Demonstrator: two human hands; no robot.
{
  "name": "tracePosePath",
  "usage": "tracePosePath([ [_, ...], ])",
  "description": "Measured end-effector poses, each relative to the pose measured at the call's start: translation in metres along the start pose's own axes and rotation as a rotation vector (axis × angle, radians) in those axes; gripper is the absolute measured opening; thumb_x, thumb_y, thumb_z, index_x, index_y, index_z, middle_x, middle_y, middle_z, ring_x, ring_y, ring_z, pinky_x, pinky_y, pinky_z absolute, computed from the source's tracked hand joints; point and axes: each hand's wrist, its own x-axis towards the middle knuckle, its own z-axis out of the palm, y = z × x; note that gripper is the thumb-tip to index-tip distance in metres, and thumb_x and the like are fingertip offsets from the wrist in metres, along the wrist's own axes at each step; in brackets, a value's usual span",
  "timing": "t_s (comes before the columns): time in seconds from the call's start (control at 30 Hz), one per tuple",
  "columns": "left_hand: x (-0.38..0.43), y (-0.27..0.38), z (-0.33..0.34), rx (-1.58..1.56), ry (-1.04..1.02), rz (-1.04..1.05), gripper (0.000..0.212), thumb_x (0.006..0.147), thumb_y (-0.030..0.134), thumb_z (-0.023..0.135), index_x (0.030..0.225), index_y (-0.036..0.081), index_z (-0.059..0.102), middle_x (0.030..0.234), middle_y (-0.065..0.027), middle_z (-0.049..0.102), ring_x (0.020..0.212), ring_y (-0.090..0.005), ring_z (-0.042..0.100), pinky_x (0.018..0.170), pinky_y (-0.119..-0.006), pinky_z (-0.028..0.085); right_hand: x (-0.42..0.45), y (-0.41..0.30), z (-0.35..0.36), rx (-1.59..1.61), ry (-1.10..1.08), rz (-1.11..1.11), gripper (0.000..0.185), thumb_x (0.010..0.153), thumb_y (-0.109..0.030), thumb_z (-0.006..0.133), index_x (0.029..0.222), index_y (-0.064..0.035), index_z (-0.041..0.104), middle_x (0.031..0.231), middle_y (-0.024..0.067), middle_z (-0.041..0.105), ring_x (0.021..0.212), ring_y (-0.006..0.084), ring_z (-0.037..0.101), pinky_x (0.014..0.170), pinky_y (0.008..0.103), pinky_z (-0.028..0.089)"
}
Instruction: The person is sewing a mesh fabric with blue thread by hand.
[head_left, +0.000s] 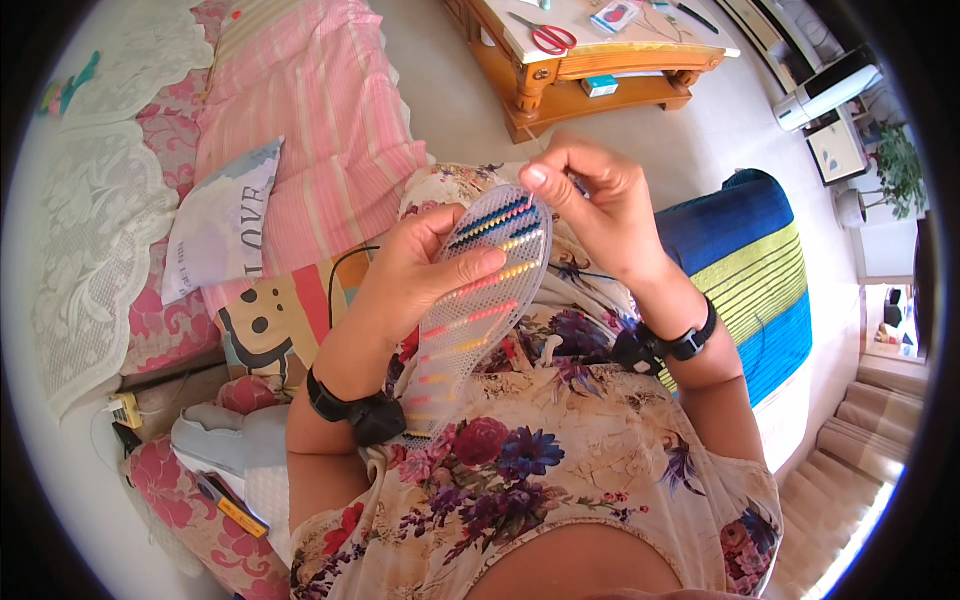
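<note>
My left hand holds a clear plastic mesh canvas shaped like a shoe sole, its thumb lying across the front face. Slanting rows of yarn stitches in dark blue, yellow, pink and white cross the mesh. At the upper tip, a short length of pink yarn runs from the mesh up to my right hand, whose thumb and forefinger are pinched together on it. Whether a needle sits between those fingers cannot be seen. The sole's lower end is near my left wrist, over a floral dress.
Ahead stands a wooden coffee table with red-handled scissors on top. A sofa with a pink striped cover and a printed cushion is on the left. A stool under a striped cloth stands at right.
</note>
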Motion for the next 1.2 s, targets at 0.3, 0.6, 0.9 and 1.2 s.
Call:
tracePosePath([
  [0.3,0.001,0.005,0.006,-0.034,-0.053,0.068,0.038,0.085,0.016,0.066,0.117,-0.001,0.054,0.100,-0.0013,0.062,0.086,-0.0063,0.058,0.076,-0.020,0.047,0.038,0.011,0.002,-0.358,0.169,-0.487,0.020,0.077,-0.014,0.073,0.070,-0.0015,0.060,0.059,0.0059,0.046,0.053,0.0169,0.046,0.049,0.0283,0.037],
  [0.6,-0.001,0.005,0.009,0.069,-0.052,0.253,0.039,0.089,0.010,0.061,0.123,-0.001,0.048,0.103,-0.0012,0.059,0.087,-0.0065,0.056,0.079,-0.021,0.047,0.038,0.021,0.046,0.599,-0.041,0.159,0.023,0.087,-0.021,0.067,0.071,-0.0060,0.057,0.062,-0.0067,0.051,0.057,0.0003,0.042,0.050,0.0180,0.035],
  [0.9,-0.003,0.009,0.014,-0.023,-0.054,0.144,0.034,0.090,0.026,0.060,0.111,-0.002,0.054,0.094,-0.0013,0.061,0.083,-0.0060,0.056,0.072,-0.020,0.045,0.043,0.020,0.043,0.576,-0.245,0.038,0.021,0.083,-0.009,0.069,0.071,-0.0057,0.052,0.069,-0.0053,0.049,0.064,0.0016,0.042,0.057,0.0190,0.036],
  [1.2,0.008,0.003,0.008,0.093,0.190,0.314,0.021,0.096,0.018,0.052,0.096,-0.001,0.061,0.082,0.0038,0.058,0.073,0.0004,0.049,0.065,-0.016,0.040,0.040,0.023,0.039,0.185,-0.027,-0.032,0.016,0.095,-0.015,0.050,0.099,-0.0026,0.060,0.079,0.0008,0.054,0.071,0.0079,0.050,0.071,0.0226,0.045],
])
